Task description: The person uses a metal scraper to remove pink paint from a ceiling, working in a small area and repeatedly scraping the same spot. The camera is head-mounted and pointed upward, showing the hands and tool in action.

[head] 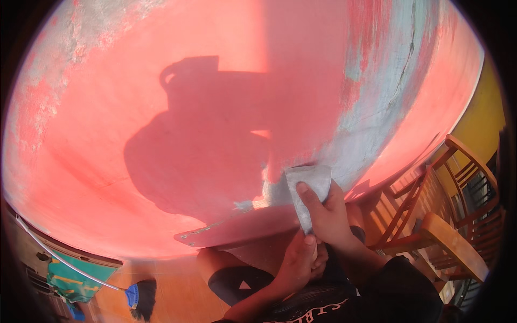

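Observation:
A wide metal putty knife (309,181) lies with its broad edge against a pink painted wall (194,145). My left hand (301,258) is closed around the lower, handle end, which is mostly hidden. Higher up, my right hand (329,214) grips the blade, thumb on its face and fingers behind it. Beside the blade, a grey patch (278,189) shows on the wall. A broad grey-blue streaked band (367,117) runs up to the right, with a dark crack in its upper part.
A pink ledge (242,226) with a chipped edge juts out just left of my hands. Wooden chairs (452,246) stand close on the right. At the lower left are a blue-headed broom (139,296) and a green mat (76,278) by the tiled floor (177,290).

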Demonstrator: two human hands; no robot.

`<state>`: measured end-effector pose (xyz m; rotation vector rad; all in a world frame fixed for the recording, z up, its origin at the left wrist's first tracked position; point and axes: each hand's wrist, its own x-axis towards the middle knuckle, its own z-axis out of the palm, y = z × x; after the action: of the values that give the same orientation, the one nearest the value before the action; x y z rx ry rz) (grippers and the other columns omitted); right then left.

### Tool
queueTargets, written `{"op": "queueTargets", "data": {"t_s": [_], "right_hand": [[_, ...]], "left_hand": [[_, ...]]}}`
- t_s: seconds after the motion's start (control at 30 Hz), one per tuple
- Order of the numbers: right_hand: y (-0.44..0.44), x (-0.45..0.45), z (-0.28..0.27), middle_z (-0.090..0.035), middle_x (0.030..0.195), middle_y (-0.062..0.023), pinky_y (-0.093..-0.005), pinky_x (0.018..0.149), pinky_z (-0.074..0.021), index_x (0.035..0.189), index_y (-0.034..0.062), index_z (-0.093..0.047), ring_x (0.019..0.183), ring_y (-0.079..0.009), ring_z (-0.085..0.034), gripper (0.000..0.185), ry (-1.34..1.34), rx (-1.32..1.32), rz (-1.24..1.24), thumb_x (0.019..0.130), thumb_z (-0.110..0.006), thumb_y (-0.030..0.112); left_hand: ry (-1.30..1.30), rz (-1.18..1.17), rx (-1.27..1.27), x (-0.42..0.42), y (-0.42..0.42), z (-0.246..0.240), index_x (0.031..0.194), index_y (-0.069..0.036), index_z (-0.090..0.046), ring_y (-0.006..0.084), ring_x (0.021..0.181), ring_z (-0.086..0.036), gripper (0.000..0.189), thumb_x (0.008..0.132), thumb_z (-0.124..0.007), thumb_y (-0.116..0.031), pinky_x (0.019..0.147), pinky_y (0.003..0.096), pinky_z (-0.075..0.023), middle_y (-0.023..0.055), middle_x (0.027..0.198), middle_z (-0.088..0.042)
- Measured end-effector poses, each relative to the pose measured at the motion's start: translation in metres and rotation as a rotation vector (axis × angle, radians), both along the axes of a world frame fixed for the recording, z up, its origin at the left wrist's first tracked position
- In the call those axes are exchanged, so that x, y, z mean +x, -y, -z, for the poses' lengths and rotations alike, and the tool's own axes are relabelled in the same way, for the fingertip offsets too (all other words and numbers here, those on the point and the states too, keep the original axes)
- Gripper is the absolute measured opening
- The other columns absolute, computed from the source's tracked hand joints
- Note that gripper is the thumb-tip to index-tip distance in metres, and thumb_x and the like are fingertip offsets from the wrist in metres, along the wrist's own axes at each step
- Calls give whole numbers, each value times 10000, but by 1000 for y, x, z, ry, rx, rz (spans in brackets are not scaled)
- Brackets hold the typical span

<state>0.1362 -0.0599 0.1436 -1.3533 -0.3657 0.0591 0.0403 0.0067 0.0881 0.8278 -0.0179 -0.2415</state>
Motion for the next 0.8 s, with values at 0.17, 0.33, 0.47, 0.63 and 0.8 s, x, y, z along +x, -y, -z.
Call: {"op": "queueTargets", "data": {"t_s": [0.17,0.33,0.47,0.63,0.8], "right_hand": [[1,0,0,-612,837,-47,-258,515,-516,1141,-6,-550,641,-89,-583,313,-80,-17,-35,965,-608,246],[0,1,-1,-611,826,-41,-258,515,-514,1128,-4,-553,642,-86,-580,310,-7,45,-81,964,-612,251],[0,1,0,-615,829,-36,-252,514,-511,1130,-6,-555,648,-80,-581,317,-1,4,-10,963,-613,258],[0,-1,3,-622,843,-38,-246,509,-509,1113,-6,-569,656,-79,-586,300,-21,11,-22,966,-606,252],[1,0,5,-623,836,-43,-250,503,-509,1100,-8,-575,645,-82,-588,285,-52,5,-60,966,-601,242]], "left_hand": [[-51,7,-11,-4,0,-2,1072,-107,-399,80,483,-352,357,1037,-358,-460,434,224,-295,28,693,-409],[30,-20,48,-4,-1,-4,1072,-106,-405,80,487,-359,372,1034,-357,-473,435,223,-299,28,695,-409],[-47,38,90,-1,-4,-2,1071,-99,-404,79,489,-358,387,1033,-353,-481,432,222,-298,28,697,-411],[-34,-8,83,-3,-2,3,1065,-88,-405,77,478,-361,425,1026,-346,-508,423,224,-299,29,701,-418],[-6,-4,125,-1,-1,8,1055,-86,-408,75,469,-363,435,1021,-350,-516,419,223,-304,25,690,-415]]}}
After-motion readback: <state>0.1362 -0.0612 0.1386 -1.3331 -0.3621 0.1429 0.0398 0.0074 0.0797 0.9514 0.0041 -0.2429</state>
